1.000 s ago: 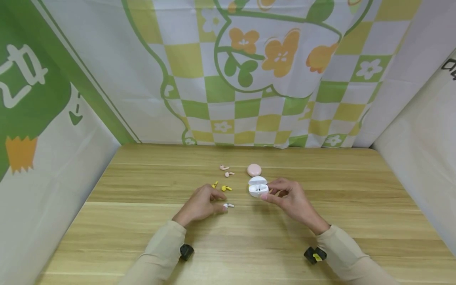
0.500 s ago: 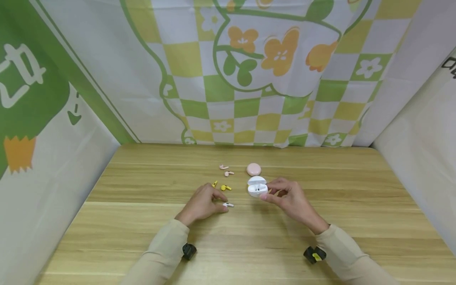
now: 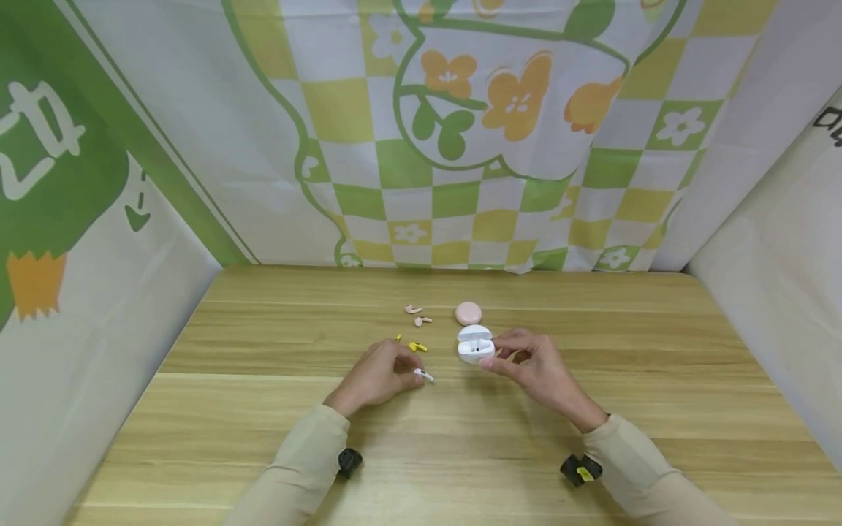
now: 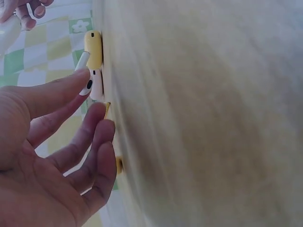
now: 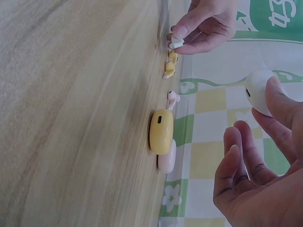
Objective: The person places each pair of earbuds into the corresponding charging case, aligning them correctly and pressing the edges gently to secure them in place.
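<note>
Between thumb and index finger, my left hand pinches a white earbud; its stem points up in the left wrist view, clear of the table. My right hand holds a white earbud charging case by its side, raised above the tabletop with its lid up. Whether an earbud sits inside the case cannot be told. One yellow earbud lies just beyond my left fingers, and a second yellow earbud is partly hidden behind that hand.
Two pink earbuds, the far one and the near one, lie farther back. A round pink case rests to their right. In the right wrist view a yellow case stands on the wooden table, mostly hidden from the head view.
The white earbud lay on the table at my left fingertips; now it is pinched, tilted and slightly lifted. My right hand and the white case have hardly moved.
</note>
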`<state>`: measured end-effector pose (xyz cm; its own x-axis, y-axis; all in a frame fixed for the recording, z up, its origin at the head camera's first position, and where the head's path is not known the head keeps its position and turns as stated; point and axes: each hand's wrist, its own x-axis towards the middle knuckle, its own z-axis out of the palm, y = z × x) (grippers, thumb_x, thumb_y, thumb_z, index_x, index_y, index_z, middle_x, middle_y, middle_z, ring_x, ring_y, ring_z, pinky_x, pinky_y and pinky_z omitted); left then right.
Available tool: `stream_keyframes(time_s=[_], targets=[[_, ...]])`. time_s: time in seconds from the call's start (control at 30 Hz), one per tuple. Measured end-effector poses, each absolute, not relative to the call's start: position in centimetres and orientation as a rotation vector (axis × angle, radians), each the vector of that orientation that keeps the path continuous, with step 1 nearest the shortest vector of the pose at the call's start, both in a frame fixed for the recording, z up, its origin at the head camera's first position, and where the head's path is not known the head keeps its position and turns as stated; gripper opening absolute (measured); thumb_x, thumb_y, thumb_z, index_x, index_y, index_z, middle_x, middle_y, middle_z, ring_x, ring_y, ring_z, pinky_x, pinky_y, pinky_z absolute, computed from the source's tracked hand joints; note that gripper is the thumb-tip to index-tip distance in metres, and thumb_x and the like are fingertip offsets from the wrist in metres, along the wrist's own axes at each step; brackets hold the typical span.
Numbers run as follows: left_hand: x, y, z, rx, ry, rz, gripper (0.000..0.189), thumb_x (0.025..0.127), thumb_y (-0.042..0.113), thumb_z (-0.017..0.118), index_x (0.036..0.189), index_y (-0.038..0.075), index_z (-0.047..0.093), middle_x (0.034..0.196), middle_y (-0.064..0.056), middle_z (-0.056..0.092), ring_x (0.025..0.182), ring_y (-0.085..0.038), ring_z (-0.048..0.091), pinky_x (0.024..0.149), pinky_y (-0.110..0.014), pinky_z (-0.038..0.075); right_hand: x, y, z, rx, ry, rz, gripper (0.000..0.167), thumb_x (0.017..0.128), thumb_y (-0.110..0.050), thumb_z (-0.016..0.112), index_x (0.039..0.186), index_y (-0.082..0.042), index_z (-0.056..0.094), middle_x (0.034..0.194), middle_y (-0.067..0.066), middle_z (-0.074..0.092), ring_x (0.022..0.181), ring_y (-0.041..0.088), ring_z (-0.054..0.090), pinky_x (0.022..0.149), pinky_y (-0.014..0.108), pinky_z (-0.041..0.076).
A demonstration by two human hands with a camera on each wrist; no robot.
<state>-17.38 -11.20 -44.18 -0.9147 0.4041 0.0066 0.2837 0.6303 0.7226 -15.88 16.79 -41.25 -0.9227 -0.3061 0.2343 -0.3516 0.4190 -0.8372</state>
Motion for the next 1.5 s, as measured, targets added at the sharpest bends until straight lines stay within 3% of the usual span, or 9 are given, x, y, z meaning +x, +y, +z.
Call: stream_keyframes(time_s=[0.27,0.5,0.83,1.1,1.3,1.5], targets=[[-17.2,-10.9,-42.9,0.616,2.677,1.231,0.007,0.090,0.009,0.077,0.097,0.009,0.077,0.085,0.005,0.069,0.079,-0.010,0.061,0.075,-0.031,0.053,-15.9,16.8,-41.2,0.603,-2.605,1.569,0.023,0.082,-0.010,0.085,0.103,-0.002,0.080,0.096,0.007,0.071,0.082,0.017,0.062,0.067,0.027,0.055],[-17.0,-10.7,-41.7,0.676,2.660,1.301,0.015,0.094,0.005,0.072,0.107,-0.001,0.075,0.091,-0.001,0.070,0.084,-0.012,0.063,0.076,-0.029,0.054,-15.9,16.8,-41.1,0.605,-2.603,1.572,0.023,0.082,-0.010,0.085,0.104,-0.001,0.080,0.096,0.007,0.071,0.081,0.017,0.063,0.067,0.027,0.054],[-16.7,-10.2,-40.3,0.709,2.676,1.383,0.020,0.094,0.004,0.071,0.114,0.002,0.073,0.096,-0.002,0.070,0.090,-0.014,0.063,0.081,-0.031,0.055,-15.9,16.7,-41.0,0.598,-2.599,1.579,0.022,0.082,-0.010,0.085,0.102,-0.001,0.080,0.097,0.008,0.071,0.081,0.017,0.063,0.067,0.027,0.054],[-16.4,-9.9,-39.3,0.749,2.702,1.444,0.015,0.095,0.007,0.072,0.109,0.003,0.074,0.106,-0.005,0.072,0.097,-0.019,0.066,0.087,-0.041,0.055,-15.8,16.7,-40.9,0.591,-2.621,1.575,0.024,0.083,-0.013,0.085,0.104,-0.003,0.080,0.098,0.007,0.071,0.082,0.018,0.063,0.067,0.026,0.054],[-16.2,-9.7,-38.8,0.798,2.743,1.488,0.015,0.094,0.010,0.073,0.108,0.006,0.075,0.114,-0.006,0.070,0.112,-0.024,0.063,0.091,-0.043,0.054,-15.8,16.7,-40.9,0.596,-2.631,1.558,0.024,0.084,-0.013,0.084,0.104,-0.003,0.080,0.098,0.006,0.071,0.082,0.017,0.063,0.067,0.026,0.054],[-16.0,-9.2,-38.4,0.907,2.791,1.541,0.016,0.092,0.011,0.076,0.107,0.007,0.076,0.109,-0.003,0.066,0.106,-0.021,0.061,0.088,-0.041,0.053,-15.9,16.5,-41.2,0.640,-2.600,1.550,0.022,0.083,-0.010,0.084,0.103,-0.002,0.080,0.097,0.008,0.072,0.081,0.016,0.064,0.067,0.027,0.055]])
